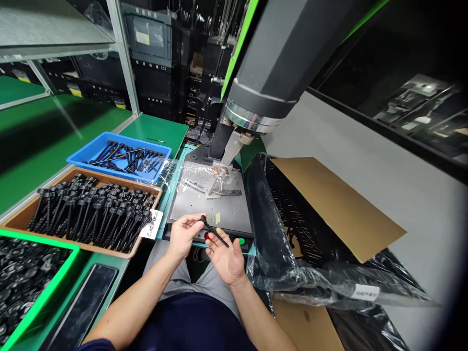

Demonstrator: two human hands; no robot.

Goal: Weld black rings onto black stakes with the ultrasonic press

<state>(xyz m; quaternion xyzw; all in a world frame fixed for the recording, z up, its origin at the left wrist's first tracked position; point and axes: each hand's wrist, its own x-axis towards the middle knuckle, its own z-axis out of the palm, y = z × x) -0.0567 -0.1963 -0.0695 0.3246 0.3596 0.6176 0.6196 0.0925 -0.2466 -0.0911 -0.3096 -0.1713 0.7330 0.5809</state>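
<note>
My left hand (185, 237) is closed, pinching the knobbed end of a thin black ribbed rod (217, 235) between thumb and fingers. The rod slants down to the right across the fingers of my right hand (227, 259). That hand is palm up, its thumb apart and its fingers loosely bent against the shaft. Both hands are over the front edge of a machine with a grey metal plate (193, 210). Just behind the fingers, a red button (207, 236) is partly covered, and a green button (242, 241) shows to the right.
Above the plate's fixture (214, 195) hangs a machine head with a metal blade (231, 147). Left stand a brown tray (133, 249) of knobbed rods, a blue tray (82, 157) of rods and a green bin (44, 292) of black parts. Right is a plastic-lined box with cardboard (336, 200).
</note>
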